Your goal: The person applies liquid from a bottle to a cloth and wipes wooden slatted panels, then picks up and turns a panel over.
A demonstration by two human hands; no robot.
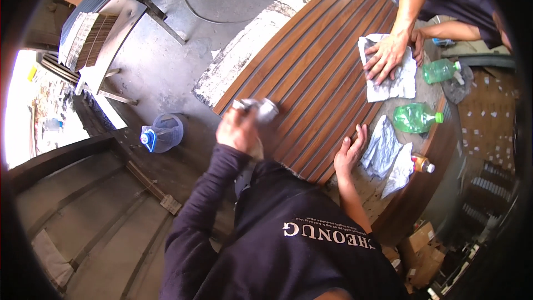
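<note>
A brown slatted wood panel [311,83] lies in front of me, its strips divided by dark grooves. My left hand [237,130] is closed around a crumpled whitish rag [266,110] at the panel's near left part; both are smeared by motion. At the panel's near right edge rests my right hand [351,153], fingers stretched out and holding nothing. Beside it lie a pale blue-grey cloth [381,147] and a white cloth [398,173]. Across the panel, a co-worker's hand [386,58] presses flat on a stained white cloth [388,88].
Right of the panel are a green bottle [413,118], a second green bottle [440,70] and a small bottle with orange-brown contents [423,163]. A clear jug with a blue cap [162,133] stands at left, near a wooden stand [119,28]. Cardboard [422,236] lies lower right.
</note>
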